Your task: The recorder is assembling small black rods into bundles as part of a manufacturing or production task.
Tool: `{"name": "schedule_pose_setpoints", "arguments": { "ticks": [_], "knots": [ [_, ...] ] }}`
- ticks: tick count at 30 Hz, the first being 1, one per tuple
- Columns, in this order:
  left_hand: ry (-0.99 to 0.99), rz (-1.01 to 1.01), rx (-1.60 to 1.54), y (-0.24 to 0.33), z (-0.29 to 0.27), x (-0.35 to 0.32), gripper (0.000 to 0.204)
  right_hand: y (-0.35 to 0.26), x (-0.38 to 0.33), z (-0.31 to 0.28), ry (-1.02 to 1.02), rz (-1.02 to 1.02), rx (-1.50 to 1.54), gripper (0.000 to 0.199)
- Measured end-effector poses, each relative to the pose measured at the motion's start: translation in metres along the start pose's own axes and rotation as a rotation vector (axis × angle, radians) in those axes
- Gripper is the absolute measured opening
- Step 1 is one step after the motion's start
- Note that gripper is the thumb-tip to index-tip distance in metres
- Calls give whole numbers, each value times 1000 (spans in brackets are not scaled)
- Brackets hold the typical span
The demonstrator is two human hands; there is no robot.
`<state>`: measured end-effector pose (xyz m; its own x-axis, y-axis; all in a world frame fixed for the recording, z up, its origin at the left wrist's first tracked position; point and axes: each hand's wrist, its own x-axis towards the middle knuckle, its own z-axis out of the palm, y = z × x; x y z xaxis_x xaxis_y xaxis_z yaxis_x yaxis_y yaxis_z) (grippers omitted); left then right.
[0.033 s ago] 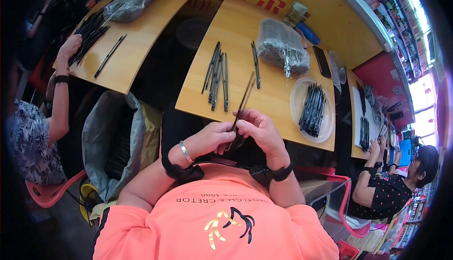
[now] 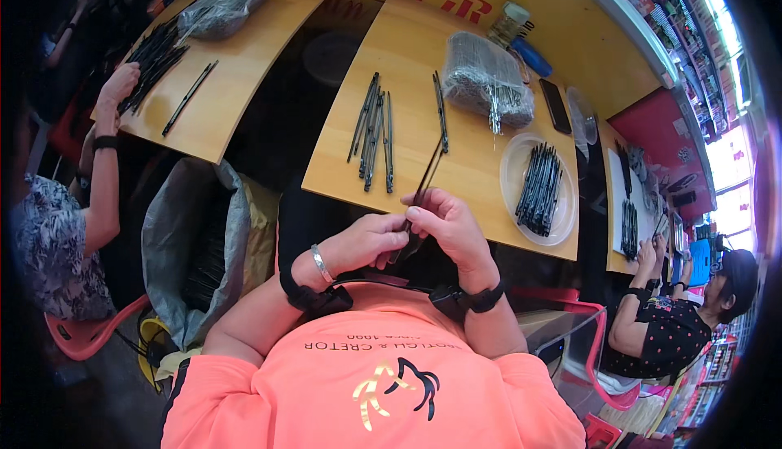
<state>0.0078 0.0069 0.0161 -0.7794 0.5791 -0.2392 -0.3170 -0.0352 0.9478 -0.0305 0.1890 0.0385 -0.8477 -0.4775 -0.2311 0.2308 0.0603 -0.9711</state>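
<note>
Hands together at the near edge of the wooden table (image 2: 476,176), that's where I'm working: my left hand (image 2: 371,241) is curled around the lower end of a thin black rod (image 2: 425,174), and my right hand (image 2: 444,223) pinches the same rod just above it, thumb and forefinger closed on the shaft, so both hands are grasping it. I hold it close to my chest, tilted up and away over the table, which I judge keeps the long free end steady while my fingers work the bottom part; what exactly my fingertips do down there is hidden behind my knuckles. Ahead on the table lies a loose row of black rods (image 2: 375,131), fanned side by side within easy reach, probably so I can take one without looking. One more single rod (image 2: 441,112) lies apart to their right. Further right sits a clear round plate (image 2: 513,176) carrying a bundle of dark pieces, set on my right-hand side, and behind it a clear plastic bag (image 2: 481,74) stuffed with small metal parts. To my left, another person's hand (image 2: 120,84) rests at a neighbouring table by its own pile of rods.
</note>
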Motion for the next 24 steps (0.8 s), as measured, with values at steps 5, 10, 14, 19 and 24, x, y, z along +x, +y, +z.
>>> {"name": "schedule_pose_setpoints", "arguments": {
  "ticks": [5,10,14,19,24],
  "knots": [
    [65,-17,14,-4,2,4,15,2,4,-3,158,-24,40,22],
    [95,-29,-93,-6,0,5,13,0,1,-8,173,-47,67,24],
    [124,2,-136,-8,-5,5,13,-5,0,-27,403,-133,94,31],
    [132,39,-204,-5,-4,2,12,-13,21,-87,848,-380,-399,24],
    [134,40,-202,-6,-7,2,12,-19,56,-112,743,-235,-357,22]
  ]
}}
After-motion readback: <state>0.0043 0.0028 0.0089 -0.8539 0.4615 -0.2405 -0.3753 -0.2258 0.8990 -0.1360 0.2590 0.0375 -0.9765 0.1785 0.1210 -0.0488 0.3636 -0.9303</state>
